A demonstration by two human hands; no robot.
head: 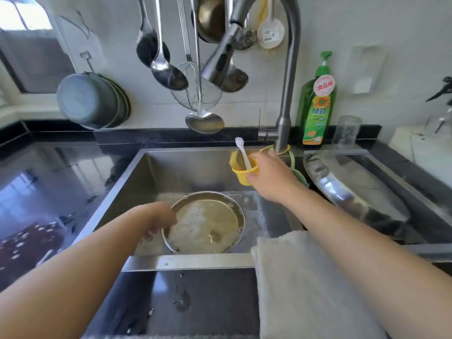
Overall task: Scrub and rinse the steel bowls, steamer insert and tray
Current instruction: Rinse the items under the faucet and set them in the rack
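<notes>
Gripping the rim of the steel bowl (205, 222) with your left hand (159, 221), fingers curled over its near-left edge, you've got it sitting low in the sink (171, 167), full of foamy, yellowish water. Your right hand (271, 177) is up at the back right corner, touching the yellow cup (242, 167) hanging by the faucet (285, 118) base; can't really tell if it's clamped on it. A white brush (242, 152) sticks out of that cup. The steel tray (352, 187) leans to the right of the sink, well apart from the bowl. A white towel (305, 285) drapes over the front edge.
</notes>
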